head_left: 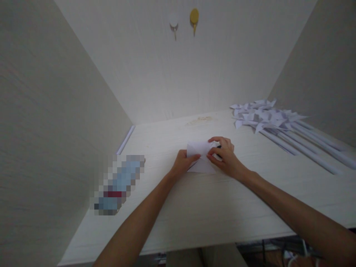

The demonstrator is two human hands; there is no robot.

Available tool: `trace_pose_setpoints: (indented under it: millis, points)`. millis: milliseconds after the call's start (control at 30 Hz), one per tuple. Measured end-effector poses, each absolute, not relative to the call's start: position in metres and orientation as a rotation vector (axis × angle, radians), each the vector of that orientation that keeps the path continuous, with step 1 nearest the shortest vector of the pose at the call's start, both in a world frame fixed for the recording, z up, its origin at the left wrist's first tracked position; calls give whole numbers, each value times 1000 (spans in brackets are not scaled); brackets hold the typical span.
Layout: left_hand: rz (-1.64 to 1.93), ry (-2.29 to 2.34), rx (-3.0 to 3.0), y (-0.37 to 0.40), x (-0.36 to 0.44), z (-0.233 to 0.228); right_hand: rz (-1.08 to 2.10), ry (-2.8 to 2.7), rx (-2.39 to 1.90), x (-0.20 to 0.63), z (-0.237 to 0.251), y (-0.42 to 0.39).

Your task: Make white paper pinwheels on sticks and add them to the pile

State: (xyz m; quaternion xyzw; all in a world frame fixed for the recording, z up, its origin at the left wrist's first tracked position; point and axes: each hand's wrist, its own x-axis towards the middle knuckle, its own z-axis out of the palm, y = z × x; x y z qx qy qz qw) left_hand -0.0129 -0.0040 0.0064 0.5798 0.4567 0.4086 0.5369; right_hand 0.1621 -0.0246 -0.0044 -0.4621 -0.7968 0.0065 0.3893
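A small white folded paper [198, 155] lies on the pale desk [211, 207] in front of me. My left hand [182, 163] presses on its left edge with fingers curled over the fold. My right hand [224, 155] pinches the paper's right side, thumb and fingers closed on it, with something small and dark partly showing under the fingers. Both forearms reach in from the bottom of the view.
A pile of white paper pinwheels on long white sticks [278, 124] lies at the back right. A blurred-out bottle-shaped object [119, 183] rests at the left. A thin white stick [125, 139] lies along the left wall. Two hooks [183, 20] hang on the back wall.
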Motion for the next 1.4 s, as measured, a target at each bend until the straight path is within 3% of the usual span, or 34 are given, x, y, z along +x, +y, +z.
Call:
trace_pose_setpoints:
  millis: [633,767,933,1000,1167,1400]
  points:
    - [998,1202,1445,-9,-9,9,-14,-1952,-1196,160,-4,-24]
    - [1095,1230,1402,-10,-6,7,260,-1698,-1163,156,-5,-20]
    - [1149,1175,1315,-14,3,4,1039,-1323,-995,150,-9,-17]
    - [1137,1167,1289,-15,6,3,1200,-1227,-950,148,-7,-18]
    - [1089,1223,1231,-11,2,2,1267,-1164,-961,153,-1,-19]
    - [855,864,1098,-3,-14,15,1382,-1343,-993,160,1,-17]
